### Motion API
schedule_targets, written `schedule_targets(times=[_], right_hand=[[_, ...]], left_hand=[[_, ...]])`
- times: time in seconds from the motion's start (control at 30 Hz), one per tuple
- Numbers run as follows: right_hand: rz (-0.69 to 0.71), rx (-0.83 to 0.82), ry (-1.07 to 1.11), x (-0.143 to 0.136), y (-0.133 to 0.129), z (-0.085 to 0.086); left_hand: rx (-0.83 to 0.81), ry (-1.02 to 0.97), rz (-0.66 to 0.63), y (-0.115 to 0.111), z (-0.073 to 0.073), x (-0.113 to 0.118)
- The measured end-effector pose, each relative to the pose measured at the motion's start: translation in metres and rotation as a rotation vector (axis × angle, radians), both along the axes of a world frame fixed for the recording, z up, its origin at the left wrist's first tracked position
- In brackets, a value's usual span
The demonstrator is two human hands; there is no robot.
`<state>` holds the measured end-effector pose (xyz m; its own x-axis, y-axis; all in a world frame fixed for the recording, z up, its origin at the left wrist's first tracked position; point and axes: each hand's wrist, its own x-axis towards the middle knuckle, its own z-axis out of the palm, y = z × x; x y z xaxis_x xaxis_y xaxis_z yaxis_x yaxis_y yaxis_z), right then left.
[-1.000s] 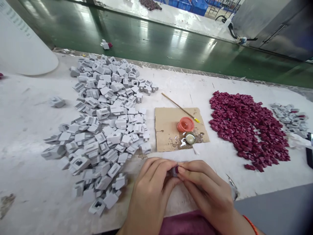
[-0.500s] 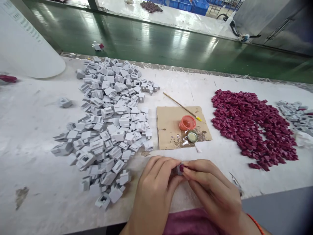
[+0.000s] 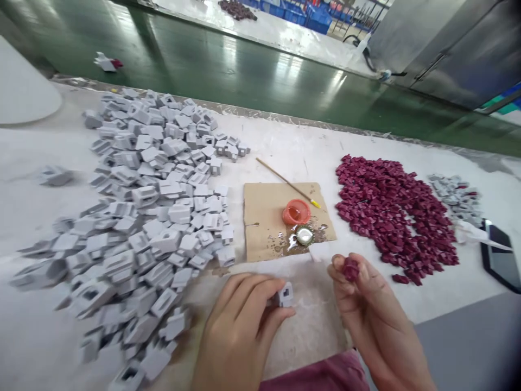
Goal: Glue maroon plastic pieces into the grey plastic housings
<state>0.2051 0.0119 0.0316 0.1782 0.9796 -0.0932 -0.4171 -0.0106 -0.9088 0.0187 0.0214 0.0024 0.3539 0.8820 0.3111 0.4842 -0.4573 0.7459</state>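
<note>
My left hand grips a small grey plastic housing between thumb and fingers, its hollow end facing right. Apart from it, to the right, my right hand pinches a small maroon plastic piece in its fingertips, palm turned partly up. Left of my left hand spreads a large heap of grey housings. A pile of maroon pieces lies beyond my right hand. Ahead of both hands is a cardboard sheet bearing a red cup of liquid and a wet bottle cap.
A thin stick with a yellow end lies across the cardboard's far edge. Farther right are a smaller grey pile and a dark phone-like device. Behind the table runs a green conveyor belt carrying one grey-and-maroon part.
My hands have moved apart. The maroon piece, earlier at the opening of the grey housing, is now away to the right in my right hand. The view has shifted right.
</note>
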Motion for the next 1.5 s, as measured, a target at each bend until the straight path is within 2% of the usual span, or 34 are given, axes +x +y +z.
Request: schedule_targets(times=[0.13,0.2,0.27,0.33,0.37,0.5,0.57,0.67,0.83,1.23,1.37,1.5], right_hand=[[0.193,-0.025,0.334,0.004,0.004,0.009],[0.233,-0.027,0.383,0.004,0.004,0.010],[0.220,-0.039,0.336,0.004,0.003,0.010],[0.140,-0.033,0.147,0.006,0.004,0.009],[0.070,-0.006,-0.017,0.007,0.005,0.008],[-0.204,0.295,-0.934,0.014,0.016,0.004],[-0.225,0.452,-1.265,0.017,0.025,0.002],[-0.168,0.538,-1.432,0.016,0.034,0.002],[-0.095,0.562,-1.481,0.013,0.036,0.000],[-0.080,0.583,-1.492,0.012,0.037,-0.001],[-0.102,0.543,-1.322,0.009,0.023,0.003],[-0.014,0.340,-0.984,-0.004,-0.001,0.004]], left_hand=[[0.081,0.048,-0.025,0.002,-0.006,-0.004],[0.114,0.064,-0.031,0.002,-0.009,-0.005],[0.127,0.074,-0.037,0.003,-0.011,-0.005],[0.123,0.078,-0.038,0.003,-0.012,-0.005],[0.119,0.077,-0.036,0.003,-0.011,-0.004],[0.089,0.071,-0.014,0.002,-0.009,-0.002],[0.082,0.061,-0.012,0.002,-0.007,-0.002],[0.063,0.036,-0.013,0.001,-0.006,-0.002],[0.045,-0.002,-0.007,0.000,-0.005,0.000],[0.003,-0.032,0.009,0.001,-0.004,0.003],[-0.010,-0.049,0.018,-0.001,-0.002,0.002],[-0.041,-0.070,0.025,-0.002,-0.001,0.003]])
